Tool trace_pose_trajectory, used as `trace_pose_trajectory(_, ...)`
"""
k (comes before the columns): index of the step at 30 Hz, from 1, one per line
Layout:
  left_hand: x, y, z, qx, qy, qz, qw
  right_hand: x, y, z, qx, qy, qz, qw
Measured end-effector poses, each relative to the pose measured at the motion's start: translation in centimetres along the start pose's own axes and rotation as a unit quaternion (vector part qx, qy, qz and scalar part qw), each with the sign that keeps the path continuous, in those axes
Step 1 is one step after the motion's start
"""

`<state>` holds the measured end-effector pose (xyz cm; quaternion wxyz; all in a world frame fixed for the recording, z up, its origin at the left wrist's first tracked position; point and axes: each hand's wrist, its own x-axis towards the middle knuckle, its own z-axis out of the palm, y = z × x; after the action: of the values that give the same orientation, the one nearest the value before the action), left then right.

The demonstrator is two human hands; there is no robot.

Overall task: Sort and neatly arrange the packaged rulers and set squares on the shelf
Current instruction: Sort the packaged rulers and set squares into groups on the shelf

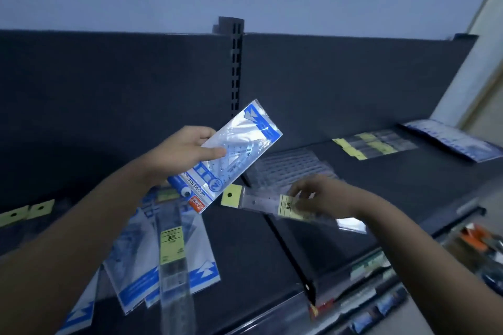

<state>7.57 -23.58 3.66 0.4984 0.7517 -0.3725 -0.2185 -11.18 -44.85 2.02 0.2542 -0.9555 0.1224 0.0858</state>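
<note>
My left hand [179, 151] grips a blue-and-clear packaged set square [231, 155] and holds it tilted above the dark shelf [408, 177]. My right hand [318, 196] pinches a clear packaged ruler with yellow labels [261, 202] just above the shelf, blurred by motion. A loose pile of blue set-square packs [141, 275] lies at the lower left with a yellow-labelled ruler pack [172, 261] across it. Behind my right hand lie clear ruler packs [294, 166].
At the right back of the shelf lie yellow-labelled ruler packs [373, 144] and a row of blue set-square packs [457, 141]. Two yellow hang tabs [27, 211] show at the far left. A slotted upright [236, 68] divides the back panel. Price labels [364, 266] line the front edge.
</note>
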Motion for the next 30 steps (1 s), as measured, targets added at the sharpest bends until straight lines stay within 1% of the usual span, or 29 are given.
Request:
trace_pose_trajectory(4, 3.5, 2.5, 4.8, 0.048, -0.015, 0.027, 0.998, -1.3, 4.7, -2.4, 0.024, 0.055, -0.034, 0.998)
trace_pose_trajectory(7, 6.6, 4.5, 9.4, 0.096, 0.001, 0.047, 0.994, -2.2, 9.4, -4.4, 0.047, 0.072, -0.045, 0.995)
trace_pose_trajectory(11, 10.9, 6.0, 15.8, 0.129, 0.058, 0.041, 0.989, -2.9, 17.3, -7.1, 0.048, 0.107, -0.075, 0.99)
trace_pose_trajectory(13, 12.8, 6.5, 19.2, 0.143, 0.094, 0.041, 0.984, -3.2, 21.8, -8.5, 0.067, 0.128, -0.092, 0.985)
trace_pose_trajectory(15, 14.7, 7.3, 22.6, 0.158, 0.129, 0.029, 0.978, -3.5, 26.4, -10.2, 0.082, 0.122, -0.109, 0.983)
trace_pose_trajectory(18, 17.2, 8.8, 26.6, 0.184, 0.145, 0.007, 0.972, -3.5, 32.3, -12.8, 0.1, 0.106, -0.126, 0.981)
trace_pose_trajectory(21, 19.1, 10.0, 28.8, 0.176, 0.144, -0.032, 0.973, -2.5, 36.5, -15.1, 0.131, 0.101, -0.133, 0.977)
trace_pose_trajectory(24, 20.3, 10.5, 29.7, 0.185, 0.141, -0.065, 0.97, -0.1, 39.0, -16.8, 0.133, 0.112, -0.131, 0.976)
trace_pose_trajectory(30, 22.9, 10.5, 28.6, 0.209, 0.139, -0.075, 0.965, 6.4, 40.6, -17.7, 0.141, 0.117, -0.135, 0.974)
